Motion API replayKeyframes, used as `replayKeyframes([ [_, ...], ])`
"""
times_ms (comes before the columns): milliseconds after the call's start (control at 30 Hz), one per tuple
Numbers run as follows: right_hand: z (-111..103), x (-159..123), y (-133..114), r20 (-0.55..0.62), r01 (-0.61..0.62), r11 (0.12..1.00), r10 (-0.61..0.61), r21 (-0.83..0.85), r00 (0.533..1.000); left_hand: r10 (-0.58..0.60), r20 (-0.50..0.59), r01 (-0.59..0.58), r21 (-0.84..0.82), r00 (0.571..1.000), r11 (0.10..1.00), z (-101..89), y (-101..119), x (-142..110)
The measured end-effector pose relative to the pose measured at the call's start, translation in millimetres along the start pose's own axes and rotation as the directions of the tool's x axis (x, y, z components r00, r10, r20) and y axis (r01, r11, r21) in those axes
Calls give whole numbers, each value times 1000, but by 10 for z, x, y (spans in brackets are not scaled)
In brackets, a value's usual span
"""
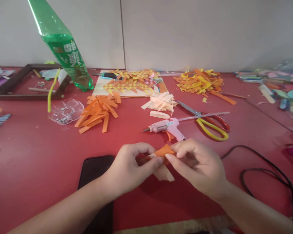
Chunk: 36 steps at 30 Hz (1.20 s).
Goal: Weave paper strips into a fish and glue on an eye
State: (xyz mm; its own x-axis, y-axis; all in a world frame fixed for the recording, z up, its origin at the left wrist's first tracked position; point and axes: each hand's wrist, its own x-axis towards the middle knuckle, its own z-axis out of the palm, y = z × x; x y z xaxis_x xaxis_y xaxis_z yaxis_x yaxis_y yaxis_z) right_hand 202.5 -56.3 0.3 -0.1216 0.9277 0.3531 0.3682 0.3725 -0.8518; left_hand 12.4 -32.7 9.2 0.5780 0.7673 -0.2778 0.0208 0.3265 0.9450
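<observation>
Above the red table, my left hand [136,165] pinches an orange paper strip [164,150] together with a pale peach paper strip [165,174] that hangs below it. My right hand [197,165] grips the other end of the orange strip between thumb and fingers; the strip looks folded there. Just beyond my fingers lies a pink glue gun [169,126], its nozzle pointing left. Scissors [207,122] with yellow and red handles rest to its right. A heap of peach strips [161,103] and a pile of orange strips [97,110] sit farther back.
A green bottle [65,52] stands at back left beside a dark frame [14,97] and a clear plastic dish [65,112]. Woven paper [129,85] and orange-yellow strips [200,81] lie at the back. A black phone [95,169] is under my left arm; a black cable [266,162] loops at right.
</observation>
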Motion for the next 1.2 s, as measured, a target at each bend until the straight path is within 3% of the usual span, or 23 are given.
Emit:
replayKeyframes([
  [67,0,-7,1,8,-5,1000,5,22,1000,-2,25,4,-52,1000,999,-2,1,-7],
  [167,-1,-19,16,11,-12,1000,12,22,1000,1,-23,0,26,1000,1000,-20,-15,-6],
  [300,-10,8,54,9,-7,998,7,-68,1000,-5,-116,17,105,993,994,-51,-46,21],
  [400,-109,110,90,-89,-5,974,-16,-228,996,23,-160,-12,66,987,998,-78,-61,50],
  [500,-401,244,181,-153,-55,826,-38,-561,987,12,-220,-13,-5,975,1000,-99,-62,77],
  [600,-846,317,375,-83,-119,495,94,-861,992,-6,-281,-28,-115,960,993,-108,-59,97],
  [633,-992,324,455,-87,-141,447,139,-884,986,-4,-301,-42,-147,954,988,-109,-61,102],
  [733,-1313,329,680,-89,-168,387,215,-906,973,-15,-339,-61,-211,941,976,-113,-75,113],
  [867,-1420,374,833,-69,-192,342,342,-920,937,-43,-335,-46,-254,941,966,-115,-94,131],
  [1067,-1432,477,661,-76,-245,243,548,-939,833,-33,-369,-88,-306,929,948,-122,-90,141],
  [1133,-1523,467,585,-123,-280,187,581,-942,804,-21,-377,-105,-311,926,944,-129,-94,139],
  [1200,-1709,403,568,-174,-308,153,561,-939,810,-15,-382,-116,-318,924,941,-133,-98,137],
])
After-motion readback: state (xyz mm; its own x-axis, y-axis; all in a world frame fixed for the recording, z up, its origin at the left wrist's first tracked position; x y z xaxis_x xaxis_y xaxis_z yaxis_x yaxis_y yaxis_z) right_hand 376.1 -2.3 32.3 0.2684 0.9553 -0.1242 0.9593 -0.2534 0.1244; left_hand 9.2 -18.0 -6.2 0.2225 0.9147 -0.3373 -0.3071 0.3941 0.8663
